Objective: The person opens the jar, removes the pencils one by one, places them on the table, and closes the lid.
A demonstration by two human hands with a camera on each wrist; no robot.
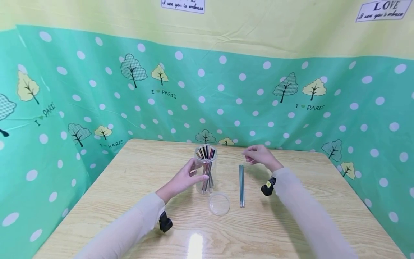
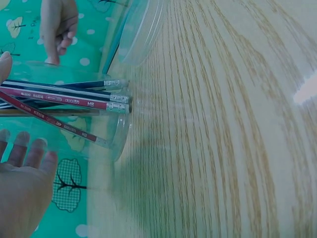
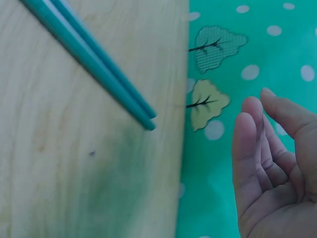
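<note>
My left hand [image 1: 182, 180] [image 2: 25, 193] grips the side of a clear upright jar [image 1: 215, 171] [image 2: 120, 134], thumb and fingers on either side. Dark and red pencils [image 1: 207, 167] [image 2: 64, 98] stand inside, leaning at different angles. To the right of the jar, two green pencils [image 1: 242, 187] [image 3: 101, 67] lie side by side on the table. Just beyond their far ends, my right hand [image 1: 260, 156] [image 2: 59, 27] [image 3: 277, 168] hovers with bent, relaxed fingers and holds nothing.
A round clear lid [image 1: 219, 204] [image 2: 143, 32] lies on the wooden table [image 1: 145, 158] in front of the jar. A green and yellow patterned cloth [image 1: 220, 90] hangs behind the table's far edge and at both sides.
</note>
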